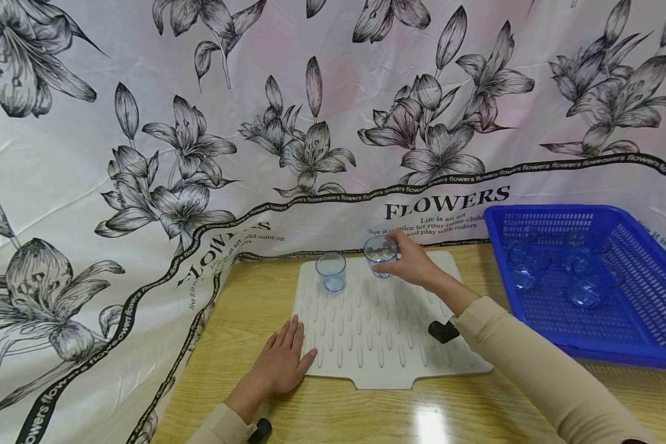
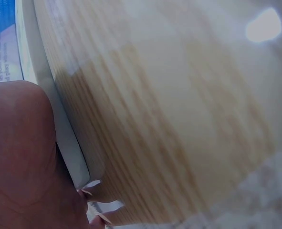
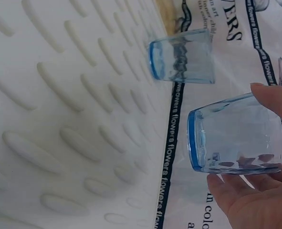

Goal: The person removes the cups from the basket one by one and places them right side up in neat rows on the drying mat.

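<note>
Now the right hand (image 1: 413,264) is pinching a blue-tinted tumbler (image 3: 236,138) between thumb and fingers, mouth up, apparently hovering over the far part of the white board (image 1: 377,373). It's looking light, stiff, slick and breakable (if glass it truly is), so a grip on the sides, below the rim, is probably serving best. Just left, a second tumbler (image 1: 332,274) is standing upright, seemingly empty. The left hand (image 1: 280,364) is lying palm down, fingers straight, gripping nothing, at the board's left edge. Over right, a blue basket (image 1: 616,353) is holding several more tumblers (image 1: 585,293).
</note>
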`<state>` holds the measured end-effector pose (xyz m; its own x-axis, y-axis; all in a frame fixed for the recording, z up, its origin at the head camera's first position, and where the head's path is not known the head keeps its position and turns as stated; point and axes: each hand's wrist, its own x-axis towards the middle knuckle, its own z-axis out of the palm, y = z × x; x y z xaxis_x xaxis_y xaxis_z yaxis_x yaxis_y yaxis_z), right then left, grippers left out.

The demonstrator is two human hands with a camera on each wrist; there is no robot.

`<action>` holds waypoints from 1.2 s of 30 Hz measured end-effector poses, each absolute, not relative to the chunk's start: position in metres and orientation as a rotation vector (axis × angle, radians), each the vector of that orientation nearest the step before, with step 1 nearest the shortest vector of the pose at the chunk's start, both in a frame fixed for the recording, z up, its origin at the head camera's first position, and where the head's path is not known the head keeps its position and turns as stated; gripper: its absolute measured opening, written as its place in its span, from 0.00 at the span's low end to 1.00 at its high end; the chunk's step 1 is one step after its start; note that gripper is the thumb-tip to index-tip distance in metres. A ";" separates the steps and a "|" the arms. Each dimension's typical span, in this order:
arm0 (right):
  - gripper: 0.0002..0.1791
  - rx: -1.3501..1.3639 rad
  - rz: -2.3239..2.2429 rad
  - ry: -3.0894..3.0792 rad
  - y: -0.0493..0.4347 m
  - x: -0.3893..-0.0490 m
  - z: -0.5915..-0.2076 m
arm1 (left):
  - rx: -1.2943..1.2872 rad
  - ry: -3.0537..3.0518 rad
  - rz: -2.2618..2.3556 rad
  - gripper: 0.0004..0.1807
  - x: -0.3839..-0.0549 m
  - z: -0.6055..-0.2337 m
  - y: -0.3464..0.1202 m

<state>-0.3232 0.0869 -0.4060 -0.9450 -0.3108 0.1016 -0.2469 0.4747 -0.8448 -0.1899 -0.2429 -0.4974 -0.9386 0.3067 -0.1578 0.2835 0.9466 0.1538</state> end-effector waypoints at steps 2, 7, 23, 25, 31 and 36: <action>0.46 -0.496 -1.503 2.638 0.086 -0.326 -0.410 | 0.445 2.921 0.170 0.45 -0.191 -0.500 -0.243; 0.49 -0.488 -1.523 2.627 0.085 -0.330 -0.419 | 0.443 2.931 0.166 0.43 -0.195 -0.503 -0.245; 0.47 -0.403 -1.466 2.669 0.071 -0.339 -0.445 | 0.431 2.930 0.120 0.44 -0.197 -0.510 -0.247; 0.47 -0.397 -1.449 2.681 0.070 -0.339 -0.447 | 0.441 2.945 0.129 0.44 -0.199 -0.514 -0.249; 0.48 -0.376 -1.444 2.686 0.067 -0.341 -0.451 | 0.451 2.951 0.139 0.45 -0.200 -0.515 -0.250; 0.47 -0.377 -1.438 2.689 0.062 -0.342 -0.453 | 0.446 2.943 0.140 0.44 -0.199 -0.514 -0.250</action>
